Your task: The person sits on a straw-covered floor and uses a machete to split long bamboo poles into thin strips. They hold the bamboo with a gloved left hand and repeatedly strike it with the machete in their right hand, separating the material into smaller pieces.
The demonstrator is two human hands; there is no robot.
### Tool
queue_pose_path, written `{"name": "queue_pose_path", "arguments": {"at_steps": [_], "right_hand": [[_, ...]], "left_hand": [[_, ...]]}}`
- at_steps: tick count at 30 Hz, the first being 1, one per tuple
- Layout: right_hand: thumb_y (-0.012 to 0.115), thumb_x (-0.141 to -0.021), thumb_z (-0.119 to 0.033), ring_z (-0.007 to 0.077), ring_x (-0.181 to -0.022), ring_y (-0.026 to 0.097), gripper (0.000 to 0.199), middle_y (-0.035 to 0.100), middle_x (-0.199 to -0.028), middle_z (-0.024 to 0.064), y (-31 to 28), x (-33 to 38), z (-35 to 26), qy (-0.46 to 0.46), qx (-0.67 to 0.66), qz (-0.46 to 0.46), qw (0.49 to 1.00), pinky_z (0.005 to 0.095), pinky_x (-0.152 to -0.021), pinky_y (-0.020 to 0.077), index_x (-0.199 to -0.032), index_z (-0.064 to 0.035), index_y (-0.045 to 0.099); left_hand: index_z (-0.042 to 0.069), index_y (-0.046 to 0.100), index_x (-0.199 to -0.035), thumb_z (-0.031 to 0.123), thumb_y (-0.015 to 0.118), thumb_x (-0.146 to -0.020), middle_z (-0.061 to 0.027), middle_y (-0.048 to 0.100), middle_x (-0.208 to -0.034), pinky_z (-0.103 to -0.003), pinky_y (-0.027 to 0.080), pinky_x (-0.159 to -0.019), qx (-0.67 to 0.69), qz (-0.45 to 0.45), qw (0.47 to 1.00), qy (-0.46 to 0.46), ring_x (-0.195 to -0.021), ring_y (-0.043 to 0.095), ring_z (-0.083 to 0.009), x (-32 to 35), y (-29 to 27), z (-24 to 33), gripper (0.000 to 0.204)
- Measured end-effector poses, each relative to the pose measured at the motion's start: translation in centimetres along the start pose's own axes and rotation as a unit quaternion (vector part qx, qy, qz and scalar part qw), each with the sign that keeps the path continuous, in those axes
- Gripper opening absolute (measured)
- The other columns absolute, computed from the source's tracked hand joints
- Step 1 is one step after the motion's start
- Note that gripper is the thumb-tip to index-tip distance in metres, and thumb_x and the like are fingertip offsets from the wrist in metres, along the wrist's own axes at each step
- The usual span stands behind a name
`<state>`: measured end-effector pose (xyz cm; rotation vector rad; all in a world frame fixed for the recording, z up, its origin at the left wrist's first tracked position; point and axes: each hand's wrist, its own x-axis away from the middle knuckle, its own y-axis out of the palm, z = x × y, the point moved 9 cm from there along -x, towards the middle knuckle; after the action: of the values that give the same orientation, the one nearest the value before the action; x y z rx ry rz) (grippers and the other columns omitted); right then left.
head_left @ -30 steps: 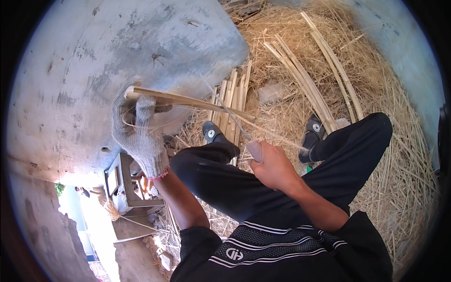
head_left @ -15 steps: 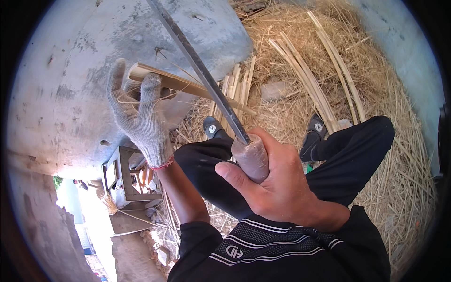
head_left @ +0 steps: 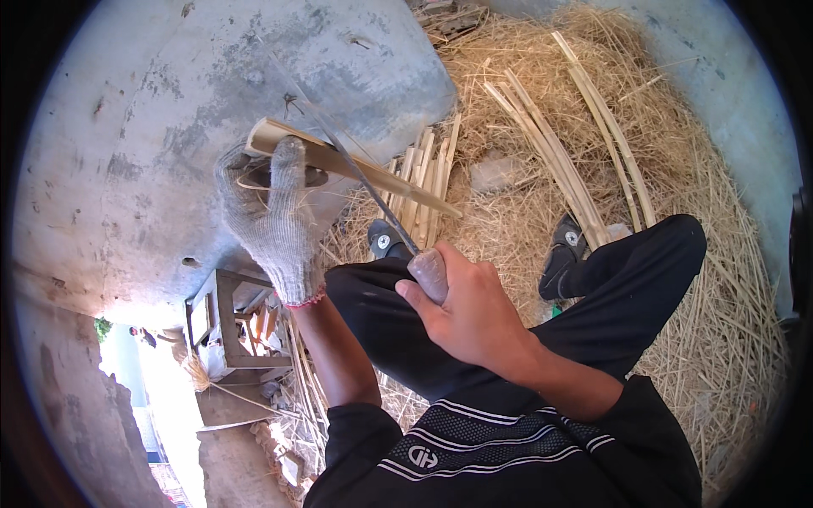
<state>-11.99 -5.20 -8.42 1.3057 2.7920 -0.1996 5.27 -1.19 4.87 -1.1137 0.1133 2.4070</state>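
Note:
My left hand point(head_left: 275, 224), in a grey knitted glove, grips a split bamboo piece point(head_left: 373, 173) near its left end and holds it slanting down to the right. My right hand point(head_left: 470, 317), bare, is closed around the handle of a long knife point(head_left: 356, 165). Its thin blade runs up and left from my fist and crosses the bamboo piece just right of the gloved fingers. Both hands are above my knees in black trousers.
A bundle of bamboo strips point(head_left: 428, 182) lies in front of my left shoe point(head_left: 385, 240). Longer strips point(head_left: 559, 161) lie on the straw heap point(head_left: 677, 220). A grey concrete slab point(head_left: 169, 127) fills the left. A small wooden stool point(head_left: 229, 317) stands lower left.
My right hand came up from my knee with the knife, then dropped lower, bringing the blade onto the bamboo. The gloved left hand shifted its grip on the bamboo, fingers now pointing up.

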Motion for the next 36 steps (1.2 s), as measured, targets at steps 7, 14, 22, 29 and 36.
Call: {"name": "queue_pose_path", "arguments": {"at_steps": [7, 14, 22, 29, 36], "right_hand": [[0.069, -0.083, -0.019, 0.0476, -0.081, 0.063, 0.032, 0.063, -0.079, 0.0308, 0.3, -0.9, 12.1, 0.09, 0.13, 0.003, 0.987, 0.0517, -0.073, 0.0494, -0.103, 0.0046, 0.058], [0.065, -0.08, -0.012, 0.0471, -0.078, 0.063, 0.022, 0.064, -0.079, 0.0289, 0.7, -1.1, 6.8, 0.039, 0.087, 0.01, 0.995, 0.049, -0.07, 0.0495, -0.095, 0.004, 0.06], [0.059, -0.079, -0.014, 0.042, -0.091, 0.065, 0.021, 0.066, -0.093, 0.0268, -1.8, 1.6, 32.4, 0.306, 0.304, -0.102, 0.896, 0.0473, -0.079, 0.0508, -0.093, 0.0019, 0.063], [0.061, -0.087, -0.036, 0.0352, -0.064, 0.067, 0.043, 0.065, -0.074, 0.0235, -0.3, 1.4, 23.6, 0.299, 0.152, -0.102, 0.937, 0.0463, -0.063, 0.0522, -0.096, 0.007, 0.06], [0.059, -0.091, -0.045, 0.0231, -0.047, 0.061, 0.052, 0.06, -0.062, 0.0144, -2.2, 4.7, 26.1, 0.386, 0.023, -0.023, 0.922, 0.0372, -0.042, 0.0481, -0.086, 0.0066, 0.058]], "left_hand": [[0.0, 0.061, -0.113, 0.012, 0.068, -0.09, -0.0074, 0.065, -0.091, -0.026, 0.057, -0.057, -0.041, -0.002, 0.999, -0.003, -0.069, 0.064, -0.0119, -0.9, -0.3, -0.7, 0.027], [0.0, 0.063, -0.111, 0.015, 0.072, -0.087, -0.0082, 0.065, -0.09, -0.026, 0.06, -0.057, -0.048, -0.018, 0.999, -0.004, -0.07, 0.065, -0.0127, -1.2, -0.6, -0.7, 0.03], [0.0, 0.062, -0.108, 0.018, 0.073, -0.086, -0.0087, 0.065, -0.093, -0.025, 0.058, -0.057, -0.046, -0.037, 0.998, 0.004, -0.074, 0.065, -0.0124, -2.2, 0.7, -0.2, 0.03], [-0.001, 0.058, -0.103, 0.002, 0.054, -0.081, -0.0145, 0.064, -0.096, -0.034, 0.054, -0.078, 0.011, -0.059, 0.998, 0.028, -0.086, 0.065, -0.0229, -2.7, -0.6, -4.2, 0.023], [0.002, 0.056, -0.099, 0.016, 0.055, -0.09, -0.0096, 0.059, -0.077, -0.037, 0.055, -0.063, 0.11, -0.01, 0.993, 0.026, -0.064, 0.058, -0.0184, -2.3, 0.2, -5.8, 0.017]]}}
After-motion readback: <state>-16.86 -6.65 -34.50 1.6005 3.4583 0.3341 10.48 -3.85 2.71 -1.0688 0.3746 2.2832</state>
